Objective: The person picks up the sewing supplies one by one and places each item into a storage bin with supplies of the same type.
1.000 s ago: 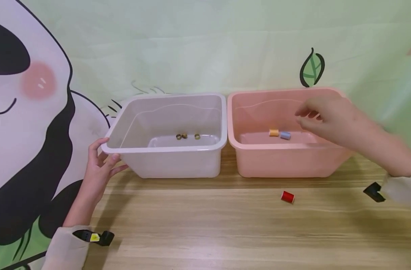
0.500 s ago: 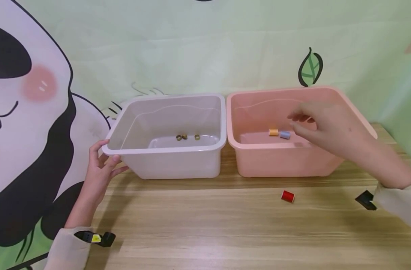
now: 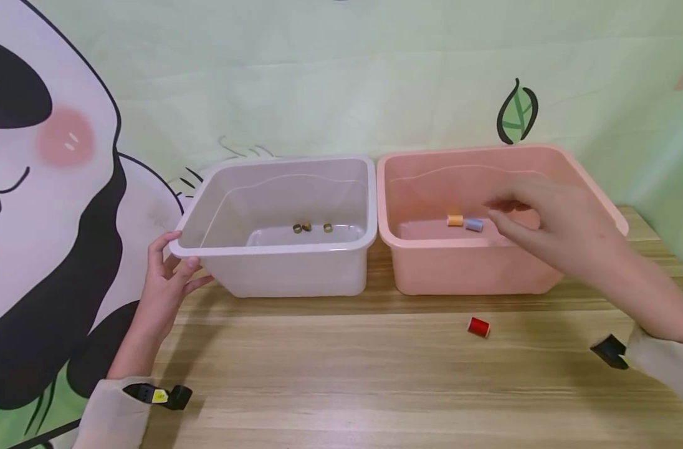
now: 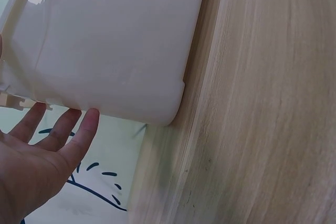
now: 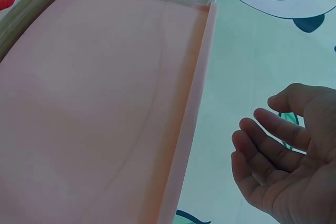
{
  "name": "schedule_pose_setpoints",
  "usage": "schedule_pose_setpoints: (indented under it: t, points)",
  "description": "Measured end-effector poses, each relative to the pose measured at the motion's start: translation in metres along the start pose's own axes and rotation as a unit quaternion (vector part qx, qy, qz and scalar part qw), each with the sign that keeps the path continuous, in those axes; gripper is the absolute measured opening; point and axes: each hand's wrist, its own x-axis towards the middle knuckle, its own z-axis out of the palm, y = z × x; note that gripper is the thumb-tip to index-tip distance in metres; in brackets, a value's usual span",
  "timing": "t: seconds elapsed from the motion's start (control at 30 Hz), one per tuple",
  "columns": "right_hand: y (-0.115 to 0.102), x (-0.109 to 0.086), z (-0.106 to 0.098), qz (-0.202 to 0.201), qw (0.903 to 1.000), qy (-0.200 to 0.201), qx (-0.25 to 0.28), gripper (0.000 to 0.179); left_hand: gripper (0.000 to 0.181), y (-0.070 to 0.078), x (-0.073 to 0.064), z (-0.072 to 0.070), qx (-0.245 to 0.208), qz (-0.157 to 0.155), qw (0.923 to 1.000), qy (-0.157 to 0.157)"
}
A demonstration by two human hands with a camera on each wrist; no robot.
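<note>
My left hand point(image 3: 164, 284) holds the left front corner of a white plastic bin point(image 3: 296, 271), thumb at the front and fingers at the rim and side. In the left wrist view several fingertips touch the wall of the white bin point(image 4: 115, 40). My right hand point(image 3: 571, 227) hovers over the right part of a pink bin point(image 3: 470, 271). In the right wrist view its palm faces the camera, the fingers loosely bent around nothing. A yellow thread spool point(image 3: 455, 220) and a light blue thread spool point(image 3: 473, 225) lie inside the pink bin.
A red thread spool point(image 3: 478, 327) lies on the wooden table point(image 3: 330, 368) before the pink bin. Three small brass-coloured rings point(image 3: 328, 227) are on the white bin's floor. Behind the bins hangs a printed cloth point(image 3: 296, 93).
My right hand has drawn slightly down and nearer over the pink bin, its forearm lower than before. The left hand, bins and spools stay in place.
</note>
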Motion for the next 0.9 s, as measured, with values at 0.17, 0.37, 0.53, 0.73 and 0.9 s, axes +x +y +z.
schedule_pose_setpoints:
  t: [0.17, 0.37, 0.53, 0.73, 0.9]
  points:
    - [-0.002, -0.007, -0.001, 0.004, 0.9999, 0.012, 0.009, 0.014, 0.061, 0.000, 0.001, -0.001, -0.003, 0.004, 1.0000, 0.000]
    - [-0.006, -0.014, 0.000, -0.009, 0.9997, 0.023, -0.003, 0.019, 0.060, 0.000, 0.000, 0.000, -0.004, 0.004, 1.0000, -0.003]
    - [-0.007, -0.022, 0.002, -0.006, 0.9999, 0.014, 0.002, 0.023, 0.059, -0.001, -0.001, 0.000, -0.009, 0.005, 0.9999, -0.005]
    - [-0.005, -0.033, 0.004, 0.015, 0.9999, -0.002, -0.002, 0.020, 0.060, -0.002, 0.001, -0.001, -0.016, 0.007, 0.9998, -0.009]
    - [-0.005, -0.042, 0.004, 0.015, 0.9997, -0.014, -0.012, 0.020, 0.060, -0.002, 0.002, -0.001, -0.021, 0.008, 0.9997, -0.010]
